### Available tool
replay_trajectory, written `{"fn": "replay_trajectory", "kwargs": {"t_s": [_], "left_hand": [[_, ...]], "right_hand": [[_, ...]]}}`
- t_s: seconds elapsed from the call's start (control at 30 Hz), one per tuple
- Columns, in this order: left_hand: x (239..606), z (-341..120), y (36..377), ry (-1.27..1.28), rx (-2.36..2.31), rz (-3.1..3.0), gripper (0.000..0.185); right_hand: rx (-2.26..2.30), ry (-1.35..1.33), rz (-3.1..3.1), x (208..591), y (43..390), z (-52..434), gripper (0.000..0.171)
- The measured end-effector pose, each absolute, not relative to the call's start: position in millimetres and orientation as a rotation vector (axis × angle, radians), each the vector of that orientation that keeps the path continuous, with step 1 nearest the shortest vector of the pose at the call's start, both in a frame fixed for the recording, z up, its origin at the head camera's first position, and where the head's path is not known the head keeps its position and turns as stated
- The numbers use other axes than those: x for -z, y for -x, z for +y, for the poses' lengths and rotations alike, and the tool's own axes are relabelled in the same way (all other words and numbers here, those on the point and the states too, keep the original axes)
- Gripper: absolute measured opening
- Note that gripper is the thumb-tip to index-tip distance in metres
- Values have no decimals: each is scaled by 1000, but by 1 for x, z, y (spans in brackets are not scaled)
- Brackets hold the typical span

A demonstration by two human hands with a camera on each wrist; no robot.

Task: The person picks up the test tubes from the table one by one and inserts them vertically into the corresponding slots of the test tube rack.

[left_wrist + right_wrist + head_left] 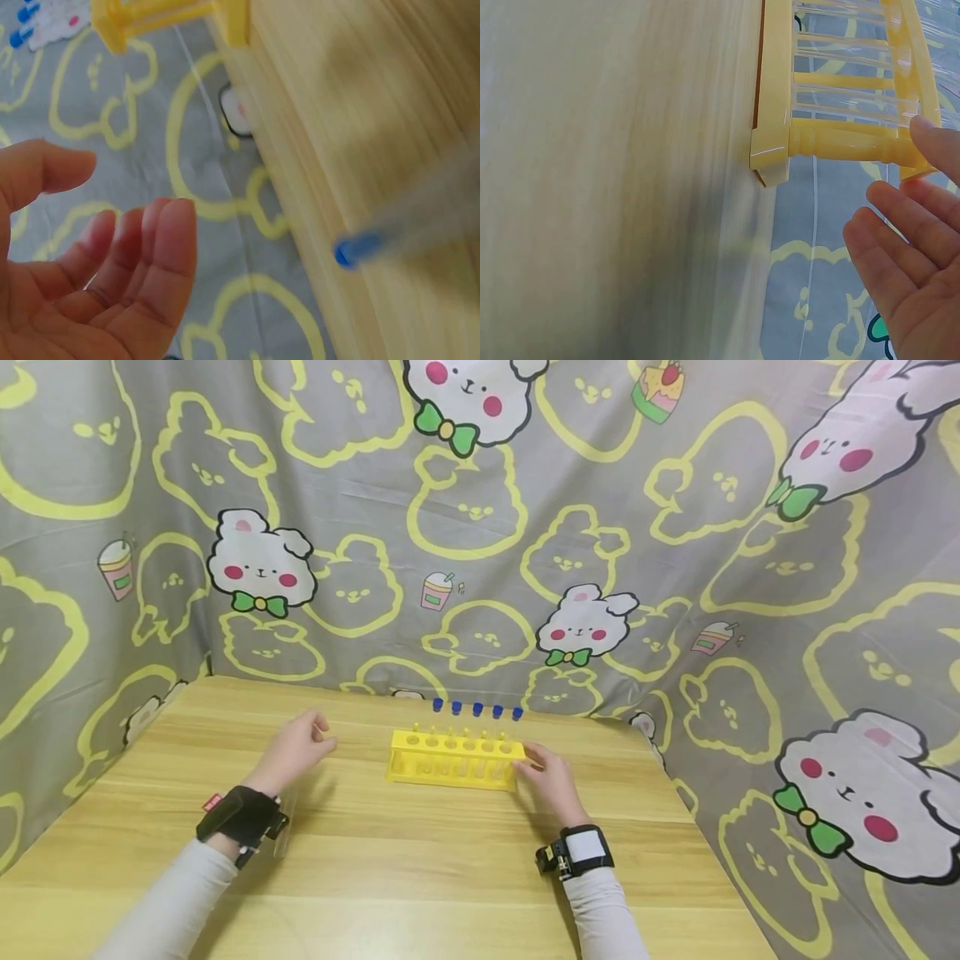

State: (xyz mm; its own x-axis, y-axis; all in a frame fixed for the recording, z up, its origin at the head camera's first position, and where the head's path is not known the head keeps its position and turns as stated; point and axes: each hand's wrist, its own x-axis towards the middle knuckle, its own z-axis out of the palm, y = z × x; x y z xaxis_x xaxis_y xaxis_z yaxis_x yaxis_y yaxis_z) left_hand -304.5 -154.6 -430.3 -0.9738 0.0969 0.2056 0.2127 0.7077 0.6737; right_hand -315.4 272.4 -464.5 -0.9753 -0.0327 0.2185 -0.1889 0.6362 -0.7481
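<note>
A yellow test tube rack (450,782) stands on the table, a row of round holes along its top. Clear test tubes (840,101) stand in it, with several blue stoppers (477,709) above. At the rack's right end, my right hand (551,781) holds the upper corner between thumb and index finger; its other fingers extend loosely. My left hand (292,752) hovers left of the rack, fingers gently bent, nothing between them. Beside the left wrist is a clear tube (427,210) with a blue stopper (346,253), blurred; what supports it is hidden.
The wooden table (420,877) extends around the rack on all sides. Grey curtains (360,493) printed with yellow outlines and white rabbits hang behind the table and along both sides. Each wrist carries a black strap with a camera (551,858).
</note>
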Motion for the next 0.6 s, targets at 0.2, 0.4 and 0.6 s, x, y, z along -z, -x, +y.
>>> {"fn": "replay_trajectory", "kwargs": {"t_s": [0.2,0.4,0.6], "left_hand": [[435,-176,295,181,1014,-2893,36],[442,-186,293,126,908,-3016,32],[450,-192,293,49,873,-3091,29]], "right_hand": [[-1231,-204,-2677,463,315,273,51],[-1217,-200,-2677,462,314,271,50],[-1208,-193,-2679,462,313,271,50]]}}
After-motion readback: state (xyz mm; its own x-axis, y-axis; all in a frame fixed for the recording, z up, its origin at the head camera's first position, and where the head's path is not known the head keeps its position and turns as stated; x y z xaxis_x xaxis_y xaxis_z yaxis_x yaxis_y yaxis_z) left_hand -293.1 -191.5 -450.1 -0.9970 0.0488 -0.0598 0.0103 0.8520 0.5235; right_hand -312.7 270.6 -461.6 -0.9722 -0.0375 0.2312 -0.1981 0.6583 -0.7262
